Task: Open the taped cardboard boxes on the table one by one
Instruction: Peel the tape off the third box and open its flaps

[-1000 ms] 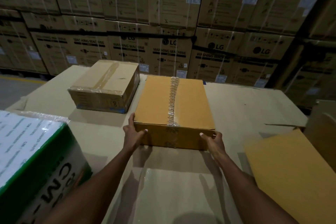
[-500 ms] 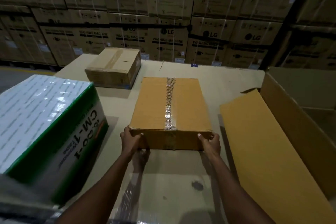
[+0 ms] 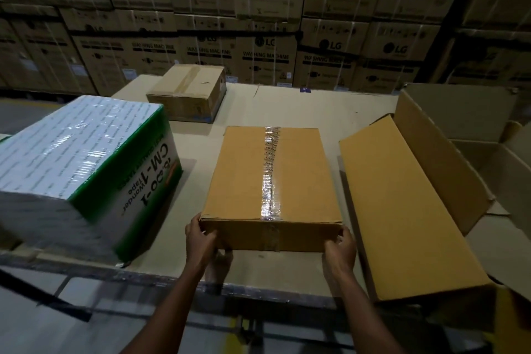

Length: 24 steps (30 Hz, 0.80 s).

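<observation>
Nearest, the left hand (image 3: 200, 238) grips the near left corner of a flat tan cardboard box (image 3: 273, 181), fingers curled round the edge with the thumb up at the top rim. The right hand (image 3: 340, 244) holds the near right corner the same way, fingers wrapped on the near face. This box lies in the middle of the pale cardboard-covered worktop (image 3: 330, 112), close to its near edge, and a strip of shiny clear printed tape (image 3: 270, 172) runs along its top seam from far to near and folds over the near face.

To the left stands a white and green carton wrapped in clear film (image 3: 86, 169), printed with "CM-1" on its side. To the right lies an opened brown cardboard box (image 3: 416, 204), its long flaps spread outward. Farther off, at the far left of the worktop, sits a smaller brown taped cardboard box (image 3: 189, 92). Behind everything rises a wall of stacked washing machine cartons (image 3: 264, 37).
</observation>
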### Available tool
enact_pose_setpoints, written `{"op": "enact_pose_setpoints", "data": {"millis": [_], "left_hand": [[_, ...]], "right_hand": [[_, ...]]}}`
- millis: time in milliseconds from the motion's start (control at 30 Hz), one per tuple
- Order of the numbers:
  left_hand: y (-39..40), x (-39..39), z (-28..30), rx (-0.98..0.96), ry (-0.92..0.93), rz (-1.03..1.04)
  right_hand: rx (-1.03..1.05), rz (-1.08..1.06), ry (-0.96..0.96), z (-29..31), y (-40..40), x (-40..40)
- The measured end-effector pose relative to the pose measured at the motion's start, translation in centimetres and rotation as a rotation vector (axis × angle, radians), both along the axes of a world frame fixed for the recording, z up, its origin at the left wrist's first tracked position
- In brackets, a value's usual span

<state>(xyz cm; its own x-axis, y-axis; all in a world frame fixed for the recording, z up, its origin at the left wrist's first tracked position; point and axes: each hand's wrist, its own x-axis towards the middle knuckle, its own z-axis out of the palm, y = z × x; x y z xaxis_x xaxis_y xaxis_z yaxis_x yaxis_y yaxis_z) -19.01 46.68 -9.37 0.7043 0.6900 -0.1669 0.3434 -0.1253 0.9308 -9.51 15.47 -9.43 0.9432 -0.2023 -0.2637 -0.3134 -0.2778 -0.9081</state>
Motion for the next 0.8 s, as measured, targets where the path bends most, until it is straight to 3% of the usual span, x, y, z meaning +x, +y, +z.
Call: {"op": "enact_pose_setpoints", "data": {"millis": [167,300,400,533,800], "left_hand": [[1.7,-1.2,-3.7,-0.015,0.099,-0.090],[0.6,-1.5,-2.9,-0.128,0.123,-0.175],[-0.4,-1.8,-2.4,-0.155,0.051,-0.162],[-0.4,-2.1,-1.0,-0.103,-0.111,-0.119],[0.6,1.9,6.7,-0.068,-0.404,-0.138]], "right_hand": [[-0.022,0.039,0.010,-1.7,-0.8,-1.1],[0.079,0.091,0.061,-2.1,-0.1,-1.5],[0.170,0.093,0.071,-7.0,-1.1,-0.4],[0.260,0.074,-0.044,-0.6,0.2,-2.4],[0.336,0.050,-0.334,8.2,1.3,1.6]]}}
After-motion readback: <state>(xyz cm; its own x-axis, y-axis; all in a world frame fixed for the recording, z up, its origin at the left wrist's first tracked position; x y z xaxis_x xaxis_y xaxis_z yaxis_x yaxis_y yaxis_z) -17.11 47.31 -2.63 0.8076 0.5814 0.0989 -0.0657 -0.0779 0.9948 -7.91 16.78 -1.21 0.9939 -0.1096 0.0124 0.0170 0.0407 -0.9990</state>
